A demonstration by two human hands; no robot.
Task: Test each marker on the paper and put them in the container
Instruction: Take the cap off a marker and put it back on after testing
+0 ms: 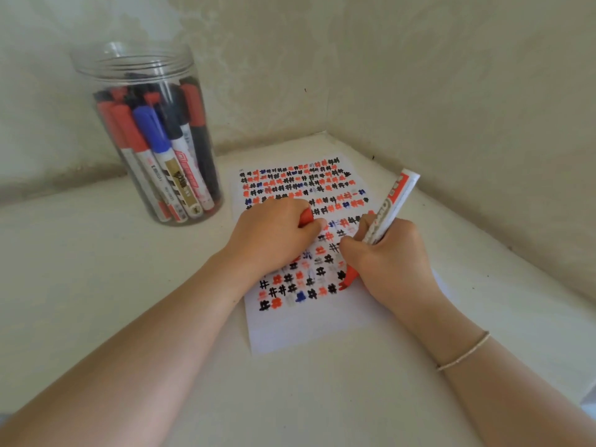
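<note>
Judging progress, I see my right hand (390, 262) gripping the white-barrelled red marker (383, 217), tip on the nearly filled white paper sheet (306, 327); my left hand (274, 237) clasps its red cap (305, 217). Beyond the left hand, the clear plastic jar (145, 137) is crowded with markers.

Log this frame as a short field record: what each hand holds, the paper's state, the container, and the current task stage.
left hand: grips a red cap, resting on the paper
right hand: holds the red marker, tip down on the paper
paper: rows of red, black and blue test marks, lower part blank
container: clear jar, lid off, upright, holding many markers
stage: testing; this marker not yet in the jar
</note>
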